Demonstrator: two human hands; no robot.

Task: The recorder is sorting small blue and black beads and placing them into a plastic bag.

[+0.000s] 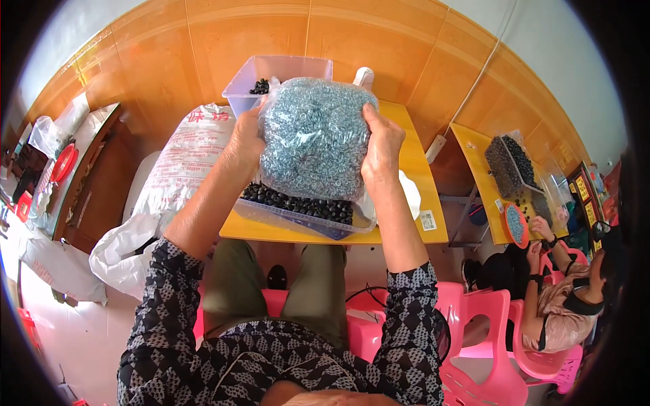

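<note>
Between my two hands I hold up a clear plastic bag (317,139) packed with many small shiny blue-grey pieces, too small to name. My left hand (249,139) grips its left side, fingers partly hidden behind it. On the right side my right hand (381,143) is closed on the bag, thumb in front. Below and partly behind the bag, a clear plastic bin (362,223) on the yellow table holds many black round pieces (298,205). Behind the bag stands another translucent bin (291,68) with a few black pieces (260,86).
Large white printed sacks (186,159) stand to the left of the yellow table (416,183). At a second table (474,169) on the right, another person (562,304) sits by an orange bowl (516,227) of blue pieces. Pink plastic chairs (481,345) stand close on my right.
</note>
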